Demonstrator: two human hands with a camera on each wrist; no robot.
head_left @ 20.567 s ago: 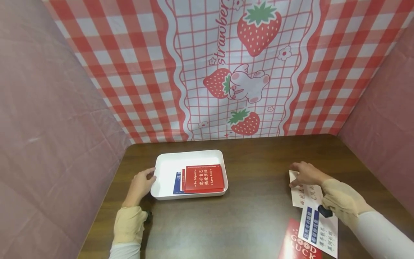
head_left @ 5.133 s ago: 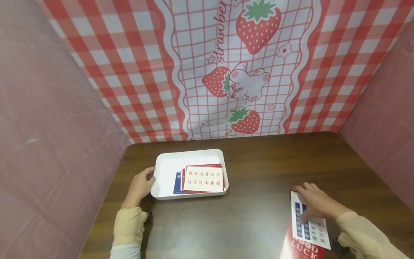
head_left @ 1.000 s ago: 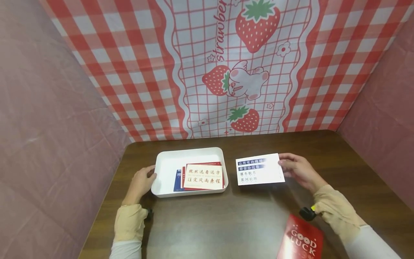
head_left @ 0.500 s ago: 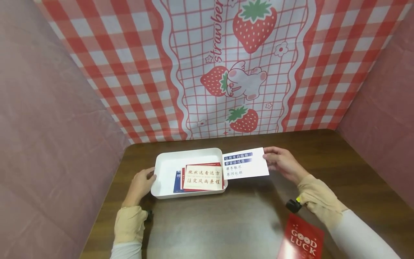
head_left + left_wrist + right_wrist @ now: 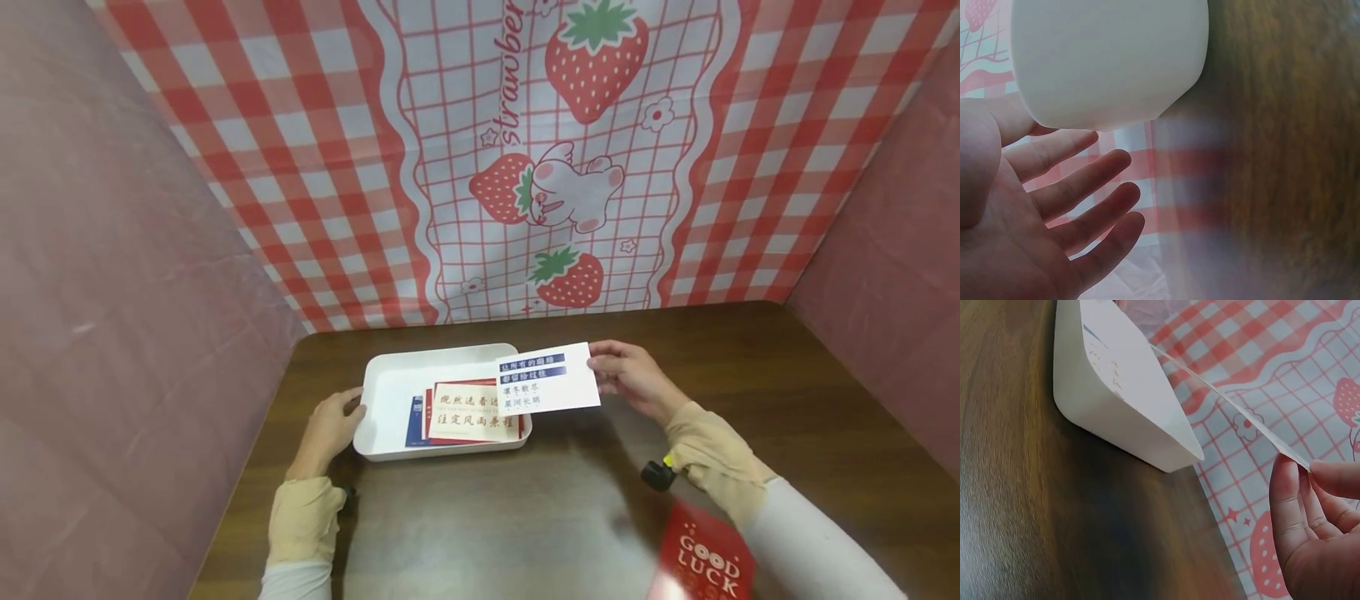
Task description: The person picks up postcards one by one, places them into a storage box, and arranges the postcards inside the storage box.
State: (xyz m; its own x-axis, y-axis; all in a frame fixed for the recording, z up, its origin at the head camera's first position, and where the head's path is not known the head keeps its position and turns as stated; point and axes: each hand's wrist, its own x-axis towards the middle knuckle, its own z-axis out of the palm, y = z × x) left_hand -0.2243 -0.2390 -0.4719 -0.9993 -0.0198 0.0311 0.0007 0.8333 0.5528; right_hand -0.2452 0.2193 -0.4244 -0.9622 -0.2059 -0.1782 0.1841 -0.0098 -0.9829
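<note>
My right hand (image 5: 637, 379) pinches the right edge of a white card (image 5: 555, 398) with blue bands and dark lettering. In the head view this card overlaps the right end of a white tray (image 5: 386, 367); in the right wrist view it appears edge-on, raised above the tray rim, between thumb and fingers. At the tray's left end is my left hand (image 5: 326, 429), thumb and forefinger right at the wall. The left wrist view shows its other fingers (image 5: 1107, 234) spread and fairly straight. Inside the tray, a cream card (image 5: 457, 412) lies over red and blue ones (image 5: 415, 433).
A red "GOOD LUCK" card (image 5: 701, 554) lies on the brown wooden table (image 5: 465, 533) at the front right, beside my right forearm. A checked strawberry cloth (image 5: 457, 167) hangs behind the table, with pink cloth walls (image 5: 150, 333) at the sides.
The cream card went from the right side into the tray. My right hand then picked up the blue-banded card and carried it left over the tray's end. My left hand stays at the tray.
</note>
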